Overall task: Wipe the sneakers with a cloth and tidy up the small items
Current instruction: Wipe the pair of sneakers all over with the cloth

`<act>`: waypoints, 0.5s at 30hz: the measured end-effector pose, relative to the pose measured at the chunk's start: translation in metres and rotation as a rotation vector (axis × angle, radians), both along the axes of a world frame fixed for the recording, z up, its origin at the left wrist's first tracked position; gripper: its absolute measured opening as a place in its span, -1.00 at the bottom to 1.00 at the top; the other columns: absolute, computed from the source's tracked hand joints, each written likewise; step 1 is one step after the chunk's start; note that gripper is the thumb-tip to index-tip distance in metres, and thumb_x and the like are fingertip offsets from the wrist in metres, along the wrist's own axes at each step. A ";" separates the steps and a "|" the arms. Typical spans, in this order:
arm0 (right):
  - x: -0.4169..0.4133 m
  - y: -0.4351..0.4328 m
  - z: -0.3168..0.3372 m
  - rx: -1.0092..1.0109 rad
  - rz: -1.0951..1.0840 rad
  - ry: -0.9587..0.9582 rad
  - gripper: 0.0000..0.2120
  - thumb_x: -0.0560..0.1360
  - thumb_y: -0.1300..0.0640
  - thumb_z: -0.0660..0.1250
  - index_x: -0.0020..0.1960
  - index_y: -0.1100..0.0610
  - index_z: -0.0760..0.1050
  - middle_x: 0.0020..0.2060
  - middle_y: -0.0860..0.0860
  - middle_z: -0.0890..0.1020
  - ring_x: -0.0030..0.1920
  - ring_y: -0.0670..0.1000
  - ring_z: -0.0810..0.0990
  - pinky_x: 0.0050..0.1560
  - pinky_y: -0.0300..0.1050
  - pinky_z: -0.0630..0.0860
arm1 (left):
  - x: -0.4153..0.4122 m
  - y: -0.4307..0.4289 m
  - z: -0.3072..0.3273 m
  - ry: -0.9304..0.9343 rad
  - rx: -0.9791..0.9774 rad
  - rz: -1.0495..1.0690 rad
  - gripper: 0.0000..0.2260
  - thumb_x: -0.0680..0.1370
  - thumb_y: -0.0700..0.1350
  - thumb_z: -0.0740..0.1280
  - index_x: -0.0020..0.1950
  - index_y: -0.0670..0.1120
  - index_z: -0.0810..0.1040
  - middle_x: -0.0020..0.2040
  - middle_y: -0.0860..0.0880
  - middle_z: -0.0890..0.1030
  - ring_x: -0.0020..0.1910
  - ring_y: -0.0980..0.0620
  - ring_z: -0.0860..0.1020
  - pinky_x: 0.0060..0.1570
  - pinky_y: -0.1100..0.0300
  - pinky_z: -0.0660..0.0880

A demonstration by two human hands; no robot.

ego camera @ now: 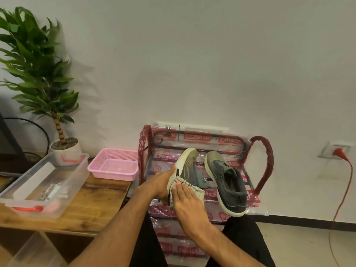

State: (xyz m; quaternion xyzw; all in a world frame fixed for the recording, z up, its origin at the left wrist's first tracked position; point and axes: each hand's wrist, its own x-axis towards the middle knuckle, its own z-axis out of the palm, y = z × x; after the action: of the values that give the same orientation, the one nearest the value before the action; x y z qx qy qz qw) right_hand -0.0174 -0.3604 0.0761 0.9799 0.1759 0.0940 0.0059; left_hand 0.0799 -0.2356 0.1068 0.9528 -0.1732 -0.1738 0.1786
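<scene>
While the person sits facing the plastic-wrapped shoe rack (262, 166), both sneakers lie on its top shelf with their long axes running from the person toward the wall, toes away. The held sneaker (187, 166) is rolled onto its side, its pale sole turned to the left and its toe raised toward the rack's back rail. The left hand (163, 182) has its grip closed on that sneaker from the sole side, thumb lying along the sole's edge. The fingers beyond are hidden behind the shoe. The right hand (185, 201) makes no closed grip. Its fingers lie straight and flat, pressing a white cloth (196, 190) with dark stripes against the heel end of that sneaker. Just to the right, the other sneaker (225, 182) sits sole-down with its opening upward and its heel jutting past the shelf's front edge.

To the left stands a wooden bench (92, 205). On it a clear box (73, 170) with red handles holds a few small pale items (52, 191), too blurred to name. A pink basket (113, 175) sits at the bench's right end, just beside the rack. Behind the clear box stands a potted plant (67, 149). Under the bench top, a second clear box (32, 253) shows in part.
</scene>
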 end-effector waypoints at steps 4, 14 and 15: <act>0.024 -0.004 0.002 -0.017 -0.021 -0.029 -0.26 0.54 0.31 0.26 0.55 0.32 -0.12 0.54 0.27 -0.01 0.55 0.18 -0.04 0.54 0.02 -0.13 | -0.001 0.000 0.003 0.006 0.012 0.011 0.03 0.41 -0.28 0.48 0.58 0.16 -0.19 0.50 -0.20 0.28 0.46 -0.21 0.29 0.38 -0.10 0.34; 0.071 -0.011 0.032 -0.034 -0.055 -0.031 -0.41 0.54 0.26 0.28 0.50 0.31 0.15 0.46 0.24 0.28 0.47 0.18 0.21 0.51 0.01 0.11 | -0.003 0.003 0.010 0.032 -0.035 0.027 0.11 0.32 -0.28 0.56 0.57 0.24 -0.13 0.39 -0.16 0.41 0.32 -0.19 0.44 0.26 -0.12 0.46; 0.065 -0.009 0.028 -0.032 -0.074 -0.028 -0.38 0.54 0.25 0.29 0.51 0.33 0.11 0.47 0.25 0.25 0.49 0.19 0.18 0.52 0.01 0.08 | -0.003 0.003 0.009 0.028 -0.042 0.023 0.11 0.33 -0.29 0.55 0.56 0.25 -0.13 0.40 -0.15 0.41 0.33 -0.18 0.44 0.26 -0.12 0.47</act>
State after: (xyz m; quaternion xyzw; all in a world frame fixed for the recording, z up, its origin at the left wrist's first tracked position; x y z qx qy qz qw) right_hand 0.0474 -0.3695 0.1039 0.9841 0.1411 0.1046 0.0275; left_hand 0.0764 -0.2324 0.1161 0.9482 -0.1634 -0.1816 0.2029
